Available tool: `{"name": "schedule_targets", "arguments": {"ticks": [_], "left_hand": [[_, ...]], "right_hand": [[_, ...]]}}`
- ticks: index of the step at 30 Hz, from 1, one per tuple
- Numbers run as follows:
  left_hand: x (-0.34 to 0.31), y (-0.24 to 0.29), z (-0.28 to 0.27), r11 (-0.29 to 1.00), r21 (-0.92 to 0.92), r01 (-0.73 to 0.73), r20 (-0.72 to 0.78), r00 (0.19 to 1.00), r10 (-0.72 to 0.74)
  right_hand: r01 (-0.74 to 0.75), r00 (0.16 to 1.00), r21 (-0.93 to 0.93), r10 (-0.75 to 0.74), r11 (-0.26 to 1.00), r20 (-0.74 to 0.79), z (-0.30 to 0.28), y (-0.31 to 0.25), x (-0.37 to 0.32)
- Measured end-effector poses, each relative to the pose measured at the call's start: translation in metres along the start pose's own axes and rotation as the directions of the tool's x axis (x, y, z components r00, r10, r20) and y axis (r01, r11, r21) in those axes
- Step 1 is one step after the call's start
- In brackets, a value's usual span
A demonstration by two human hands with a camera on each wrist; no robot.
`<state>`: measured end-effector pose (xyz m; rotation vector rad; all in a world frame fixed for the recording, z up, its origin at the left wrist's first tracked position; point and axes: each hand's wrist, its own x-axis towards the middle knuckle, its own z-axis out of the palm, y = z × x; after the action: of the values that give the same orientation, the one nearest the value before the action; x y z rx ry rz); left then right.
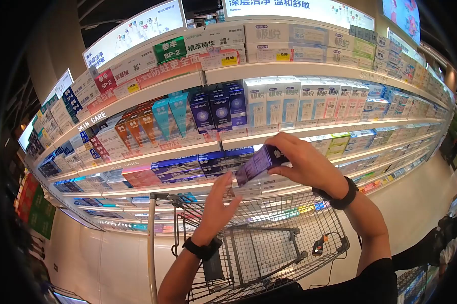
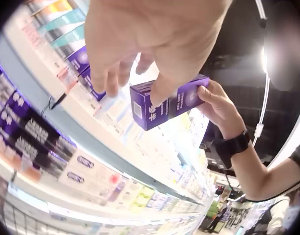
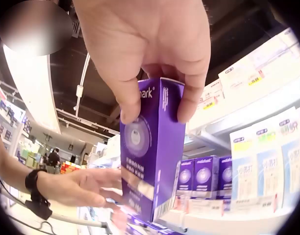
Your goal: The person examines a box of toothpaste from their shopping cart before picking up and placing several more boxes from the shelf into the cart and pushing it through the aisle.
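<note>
A purple carton point(image 1: 257, 165) with white print is held tilted in front of the shelves by my right hand point(image 1: 305, 163). In the right wrist view, thumb and fingers pinch the top end of this carton point(image 3: 142, 147) from both sides. My left hand point(image 1: 217, 210) is at the carton's lower end, its fingers extended and spread. From the left wrist, the left thumb overlaps the carton's near face, while the other fingers stay apart from it. Matching purple cartons point(image 1: 221, 111) stand in a row on the shelf behind.
A wire shopping cart point(image 1: 259, 202) stands below my hands, with a small black object point(image 1: 318, 246) at its right side. White cartons point(image 1: 274, 104) fill the shelf right of the purple ones; teal cartons point(image 1: 180, 114) stand to their left. Shelf edges point(image 1: 269, 137) jut out behind the right hand.
</note>
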<state>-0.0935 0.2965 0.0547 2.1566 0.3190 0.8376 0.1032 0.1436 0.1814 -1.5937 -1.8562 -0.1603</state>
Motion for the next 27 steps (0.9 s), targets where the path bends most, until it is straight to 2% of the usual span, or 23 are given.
{"name": "schedule_targets", "arguments": {"ticks": [1, 3, 4, 8, 11, 14, 20, 27], "left_hand": [[0.020, -0.004, -0.011, 0.985, 0.157, -0.072, -0.059, 0.995, 0.083], [0.061, -0.005, -0.026, 0.899, 0.380, -0.216, -0.144, 0.947, 0.288], [0.081, -0.006, -0.032, 0.869, 0.433, -0.239, -0.147, 0.933, 0.329], [0.146, -0.011, -0.044, 0.714, 0.649, -0.264, -0.129, 0.886, 0.445], [0.178, -0.015, -0.039, 0.604, 0.777, -0.178, -0.072, 0.928, 0.367], [0.193, -0.026, -0.032, 0.518, 0.837, -0.178, -0.014, 0.938, 0.345], [0.208, -0.037, -0.032, 0.383, 0.913, -0.142, 0.009, 0.944, 0.330], [0.206, -0.038, -0.038, 0.406, 0.901, -0.155, 0.007, 0.939, 0.344]], "right_hand": [[0.000, 0.997, 0.010, 0.001, 1.000, -0.076, -0.004, 0.004, 0.010], [0.044, 0.979, -0.096, -0.062, 0.994, -0.192, -0.008, 0.018, 0.032], [0.061, 0.964, -0.150, -0.097, 0.987, -0.247, -0.009, 0.026, 0.042], [0.075, 0.949, -0.219, -0.137, 0.973, -0.283, -0.007, 0.051, 0.075], [0.043, 0.967, -0.218, -0.095, 0.975, -0.236, 0.001, 0.068, 0.091], [0.065, 0.966, -0.275, -0.130, 0.959, -0.225, 0.008, 0.080, 0.099], [0.053, 0.975, -0.293, -0.113, 0.955, -0.192, 0.014, 0.087, 0.110], [0.043, 0.982, -0.360, -0.106, 0.932, -0.158, 0.021, 0.089, 0.130]]}}
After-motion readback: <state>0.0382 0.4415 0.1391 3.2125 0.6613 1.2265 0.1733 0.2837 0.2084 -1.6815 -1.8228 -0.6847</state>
